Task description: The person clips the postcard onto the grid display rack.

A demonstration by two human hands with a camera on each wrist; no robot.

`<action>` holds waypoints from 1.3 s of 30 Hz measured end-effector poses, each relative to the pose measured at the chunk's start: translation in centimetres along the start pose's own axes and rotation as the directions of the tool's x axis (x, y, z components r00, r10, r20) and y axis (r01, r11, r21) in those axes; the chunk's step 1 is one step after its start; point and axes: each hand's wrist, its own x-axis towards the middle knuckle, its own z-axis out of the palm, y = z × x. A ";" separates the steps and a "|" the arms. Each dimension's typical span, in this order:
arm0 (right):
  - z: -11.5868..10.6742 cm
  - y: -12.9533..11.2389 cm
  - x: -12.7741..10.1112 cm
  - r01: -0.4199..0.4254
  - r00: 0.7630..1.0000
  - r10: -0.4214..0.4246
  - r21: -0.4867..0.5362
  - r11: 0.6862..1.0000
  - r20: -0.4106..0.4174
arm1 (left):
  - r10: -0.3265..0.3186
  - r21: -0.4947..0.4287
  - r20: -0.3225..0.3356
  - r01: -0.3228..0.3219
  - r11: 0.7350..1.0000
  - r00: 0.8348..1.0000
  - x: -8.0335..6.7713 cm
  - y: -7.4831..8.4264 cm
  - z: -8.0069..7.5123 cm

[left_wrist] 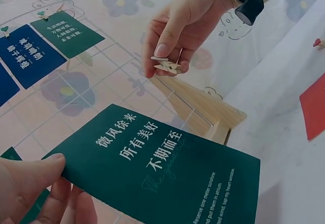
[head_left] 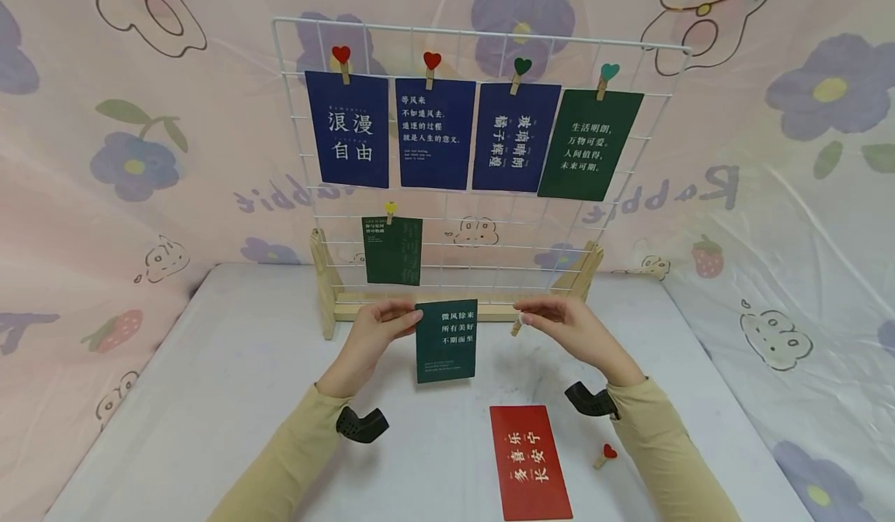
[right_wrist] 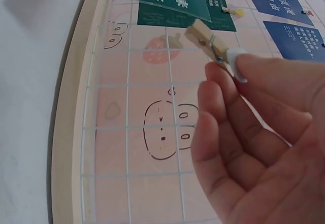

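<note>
Tan long sleeves (head_left: 280, 460); black wrist cameras (head_left: 360, 424).

Held card (head_left: 446, 340): dark green, white characters.
Clothespin (right_wrist: 209, 42) in the fingers: pale bare wood; its top looks white, though the view is poor.
Card on table (head_left: 529, 461): red, gold characters.
Loose peg (head_left: 605, 454): wood with a red heart.
Grid panel (head_left: 482, 36): white wire on a light wooden base.
Hung cards: three navy blue (head_left: 347, 129), two dark green (head_left: 590, 144), all white-lettered.
Peg hearts: red, red, dark green, teal, yellow.
Sleeves (head_left: 657, 444): mustard tan.
Backdrop (head_left: 804, 157): pink, with purple flowers, strawberries and outlined rabbits.
Table (head_left: 231, 382): white.
</note>
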 end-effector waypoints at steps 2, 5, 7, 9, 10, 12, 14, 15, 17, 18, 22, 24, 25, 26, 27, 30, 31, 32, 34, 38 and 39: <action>0.0 0.8 0.4 0.020 1.000 -0.020 0.000 1.000 -0.009 | 0.003 0.001 -0.004 -0.003 1.000 1.000 0.2 0.2 0.1; 0.1 1.6 1.0 0.033 0.999 -0.033 -0.003 0.999 -0.020 | 0.011 -0.004 -0.006 -0.011 1.000 1.000 0.6 0.5 0.1; 0.1 1.5 1.3 0.037 0.999 -0.037 -0.001 0.999 -0.021 | 0.018 -0.009 -0.006 -0.018 1.000 1.000 0.7 0.6 0.2; 0.2 1.3 1.5 0.027 0.999 -0.027 -0.001 1.000 -0.026 | 0.033 -0.011 -0.007 -0.033 0.999 0.999 0.9 0.7 0.3; 0.2 1.2 1.7 0.025 0.999 -0.025 -0.003 1.000 -0.029 | 0.039 -0.012 -0.007 -0.039 0.999 0.999 1.0 0.8 0.4; 0.2 1.1 2.0 0.028 0.999 -0.028 -0.004 1.000 -0.033 | 0.047 -0.011 -0.008 -0.047 0.999 0.999 1.1 0.8 0.5; 0.3 1.0 2.3 0.038 0.999 -0.038 0.000 0.999 -0.035 | 0.052 -0.007 -0.010 -0.052 0.999 0.999 1.2 0.9 0.6; 0.3 0.9 2.4 0.041 0.999 -0.040 0.006 0.999 -0.036 | 0.051 -0.009 -0.011 -0.051 0.999 0.999 1.3 1.0 0.7; 0.3 0.9 2.7 0.050 0.998 -0.049 0.013 0.999 -0.036 | 0.052 -0.015 -0.009 -0.052 0.999 0.999 1.5 1.0 0.8; 0.3 0.9 2.8 0.051 0.998 -0.051 0.016 0.999 -0.037 | 0.052 -0.018 -0.010 -0.053 0.998 0.999 1.6 1.1 0.8; 0.4 0.8 3.2 0.045 0.998 -0.044 0.021 0.999 -0.042 | 0.058 -0.026 -0.016 -0.058 0.998 0.998 2.0 1.2 1.0; 0.5 0.7 3.4 0.037 0.998 -0.036 0.026 0.999 -0.045 | 0.066 -0.026 -0.019 -0.067 0.997 0.998 2.2 1.2 1.0; 0.5 0.7 3.4 0.036 0.998 -0.034 0.031 0.999 -0.045 | 0.070 -0.027 -0.022 -0.071 0.997 0.997 2.2 1.3 1.1; 0.6 0.7 3.5 0.034 0.998 -0.033 0.034 0.999 -0.046 | 0.076 -0.026 -0.025 -0.077 0.997 0.997 2.3 1.3 1.1; 0.6 0.7 3.6 0.035 0.998 -0.034 0.040 0.999 -0.043 | 0.079 -0.025 -0.029 -0.080 0.997 0.996 2.4 1.3 1.1; 0.8 0.5 3.8 0.048 0.998 -0.046 0.040 0.998 -0.045 | 0.087 -0.026 -0.037 -0.088 0.996 0.996 2.8 1.2 1.2; 0.8 0.5 3.9 0.054 0.997 -0.052 0.036 0.998 -0.048 | 0.091 -0.023 -0.038 -0.092 0.995 0.995 2.9 1.2 1.3; 0.8 0.4 4.0 0.062 0.997 -0.061 0.030 0.998 -0.050 | 0.095 -0.020 -0.037 -0.096 0.995 0.995 3.0 1.2 1.3; 0.9 0.3 4.3 0.078 0.995 -0.077 0.017 0.997 -0.058 | 0.104 -0.019 -0.033 -0.104 0.994 0.994 3.3 1.2 1.4; 0.9 0.1 4.8 0.090 0.994 -0.089 0.007 0.996 -0.069 | 0.131 -0.014 -0.029 -0.132 0.991 0.991 3.8 1.2 1.6; 0.9 0.1 4.9 0.086 0.994 -0.085 0.009 0.996 -0.071 | 0.139 -0.013 -0.031 -0.140 0.990 0.990 3.9 1.3 1.7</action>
